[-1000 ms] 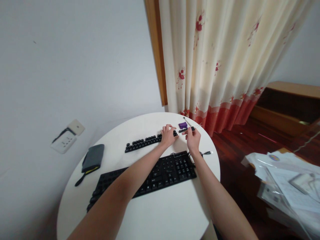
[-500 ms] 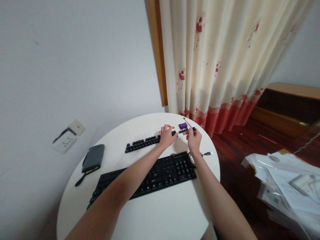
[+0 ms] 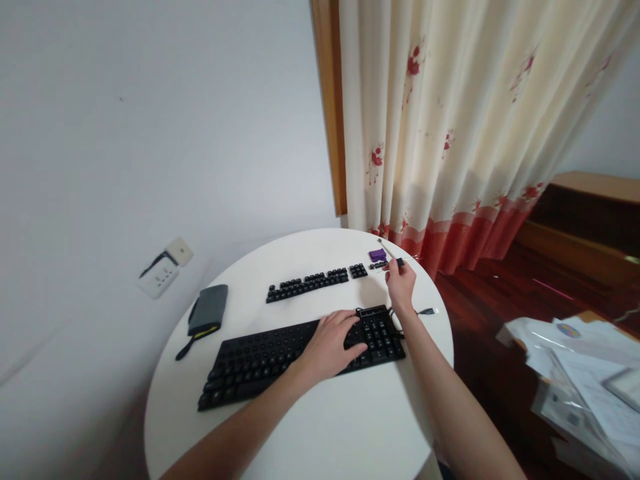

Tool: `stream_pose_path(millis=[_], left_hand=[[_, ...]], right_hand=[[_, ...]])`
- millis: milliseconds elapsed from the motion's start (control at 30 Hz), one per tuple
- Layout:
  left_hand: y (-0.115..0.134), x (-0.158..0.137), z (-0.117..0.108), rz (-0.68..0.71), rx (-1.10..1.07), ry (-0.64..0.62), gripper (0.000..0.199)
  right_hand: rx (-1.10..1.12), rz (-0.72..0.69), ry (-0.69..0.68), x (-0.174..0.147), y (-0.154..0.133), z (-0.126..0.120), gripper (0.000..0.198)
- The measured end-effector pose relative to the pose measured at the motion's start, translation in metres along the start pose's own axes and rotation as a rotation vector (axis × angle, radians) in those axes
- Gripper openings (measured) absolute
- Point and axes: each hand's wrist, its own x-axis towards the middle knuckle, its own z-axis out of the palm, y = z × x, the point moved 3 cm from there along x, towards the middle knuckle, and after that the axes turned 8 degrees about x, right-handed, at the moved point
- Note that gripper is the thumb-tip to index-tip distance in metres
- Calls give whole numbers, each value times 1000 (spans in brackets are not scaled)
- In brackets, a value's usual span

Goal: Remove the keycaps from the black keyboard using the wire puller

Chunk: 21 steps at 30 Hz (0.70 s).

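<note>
My left hand (image 3: 333,343) lies over the right-middle part of a black keyboard (image 3: 260,360), fingers spread and holding nothing. Bare, capless spots show along the keyboard's upper rows. Farther back, my right hand (image 3: 401,285) is closed around what looks like a wire keycap puller (image 3: 399,262), with a dark handle and thin wires pointing right. Loose black keycaps (image 3: 307,285) stand in rows behind the keyboard, with a small block of keycaps (image 3: 359,271) to their right. Beyond my right hand are a purple cloth (image 3: 377,255) and a thin, dark-tipped brush (image 3: 386,248).
A grey pouch (image 3: 209,308) with a strap lies at the left of the round white table (image 3: 300,427). The keyboard's USB plug (image 3: 428,311) rests near the right edge. Papers in plastic (image 3: 585,373) lie lower right; a curtain (image 3: 450,133) hangs behind.
My left hand has come back from the loose keycaps onto the keyboard, uncovering the small keycap block. My right hand keeps its hold near the same place. The view has shifted slightly left.
</note>
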Motion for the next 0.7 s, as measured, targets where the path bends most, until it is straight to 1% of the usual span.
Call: stream_pose_path(millis=[100, 167, 267, 367, 400, 467, 500, 567, 633, 700], left_hand=[[13, -7, 9, 18, -17, -2, 52], [16, -10, 12, 29, -24, -14, 57], [15, -14, 15, 19, -32, -28, 67], [12, -17, 17, 4, -45, -14, 70], [11, -17, 17, 3, -49, -3, 69], [12, -18, 17, 13, -58, 25, 64], [13, -18, 16, 22, -66, 40, 60], [16, -17, 13, 37, -90, 71, 51], [17, -17, 10, 34, -123, 96, 41], [17, -17, 9, 16, -154, 116, 32]], right_hand=[[-52, -34, -36, -6, -5, 3, 29], [-58, -39, -58, -8, -9, 5, 27], [-27, -1, -93, -11, -20, 7, 28], [-4, 23, -181, -19, -33, 6, 30], [-13, 25, -234, -23, -36, 4, 30], [-89, 27, -384, -35, -40, -1, 31], [-151, 46, -481, -42, -39, -4, 32], [-252, 72, -615, -57, -36, -12, 31], [-330, 59, -686, -70, -32, -19, 28], [-387, 24, -714, -77, -29, -24, 26]])
